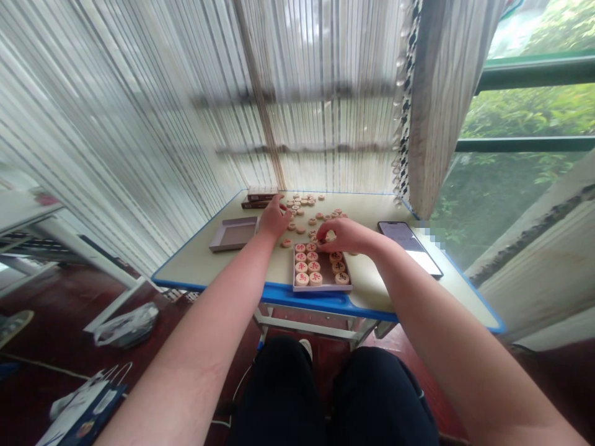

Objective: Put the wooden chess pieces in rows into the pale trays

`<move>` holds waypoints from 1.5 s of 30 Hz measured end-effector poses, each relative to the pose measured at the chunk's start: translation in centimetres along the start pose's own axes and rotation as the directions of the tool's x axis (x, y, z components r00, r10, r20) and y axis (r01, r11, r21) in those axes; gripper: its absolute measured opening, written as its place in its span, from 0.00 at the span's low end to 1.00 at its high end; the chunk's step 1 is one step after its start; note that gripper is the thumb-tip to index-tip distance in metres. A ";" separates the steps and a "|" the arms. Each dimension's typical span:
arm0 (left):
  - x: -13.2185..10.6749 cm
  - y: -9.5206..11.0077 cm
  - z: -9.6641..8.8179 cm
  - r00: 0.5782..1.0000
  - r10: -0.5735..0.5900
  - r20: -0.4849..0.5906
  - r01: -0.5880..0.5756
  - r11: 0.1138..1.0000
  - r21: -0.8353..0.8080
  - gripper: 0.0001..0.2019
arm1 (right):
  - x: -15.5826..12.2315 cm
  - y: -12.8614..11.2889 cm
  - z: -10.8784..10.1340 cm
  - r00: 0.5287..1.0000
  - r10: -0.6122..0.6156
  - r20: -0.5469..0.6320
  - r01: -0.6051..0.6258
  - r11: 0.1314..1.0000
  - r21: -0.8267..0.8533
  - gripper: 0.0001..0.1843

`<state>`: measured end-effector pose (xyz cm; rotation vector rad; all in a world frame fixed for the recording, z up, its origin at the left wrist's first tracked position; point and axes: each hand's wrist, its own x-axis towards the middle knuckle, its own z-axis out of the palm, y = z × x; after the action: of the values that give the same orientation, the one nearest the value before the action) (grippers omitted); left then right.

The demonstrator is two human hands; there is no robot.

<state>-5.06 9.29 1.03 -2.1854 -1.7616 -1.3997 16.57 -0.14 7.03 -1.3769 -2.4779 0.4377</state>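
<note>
An open shallow box [323,288] at the table's near edge holds round wooden Chinese chess pieces [313,267]. Red-marked pieces fill two columns on its left, and a dark-marked column [339,267] stands on its right, with bare box floor between. My right hand [344,235] is over the box's far edge, thumb and fingertips pinched on a Chinese chess piece that they partly cover. Farther left, my left hand [274,217] reaches past the box lid [235,234], fingers apart beside loose pieces [296,208]. Whether it touches one, I cannot tell.
More loose pieces [332,215] are scattered over the middle and back of the table [372,294]. Stacked boxes [261,197] stand at the back left. A phone [411,248] lies at the right. String curtains [325,124] hang behind the table.
</note>
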 end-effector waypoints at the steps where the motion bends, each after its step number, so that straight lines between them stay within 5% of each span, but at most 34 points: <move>1: 0.0 0.0 0.0 1.000 -0.002 0.005 0.002 1.000 -0.002 0.21 | 0.0 0.1 0.0 1.000 -0.004 0.013 0.004 1.000 -0.006 0.15; 20: -0.1 0.8 -0.1 0.998 0.034 0.057 -0.034 0.999 -0.011 0.16 | 0.7 0.1 0.6 0.997 -0.045 0.063 0.054 0.988 -0.143 0.13; 30: -0.2 0.6 -0.3 0.996 0.059 0.062 -0.059 0.998 0.002 0.14 | -0.1 -0.1 -0.5 0.997 0.064 0.053 -0.063 0.998 -0.008 0.14; 40: -0.1 1.0 -0.4 0.995 0.074 0.071 -0.075 0.997 0.007 0.11 | -0.3 0.1 -0.5 0.979 -0.046 0.197 0.049 0.999 -0.010 0.09; 45: -0.1 0.9 -0.5 0.993 0.093 0.066 -0.095 0.995 0.028 0.10 | -0.3 0.3 -0.7 0.977 0.046 0.209 -0.047 0.999 0.000 0.10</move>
<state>-4.66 8.65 1.75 -2.2900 -1.6637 -1.2872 17.18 -0.18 7.50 -1.4569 -2.6107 0.6290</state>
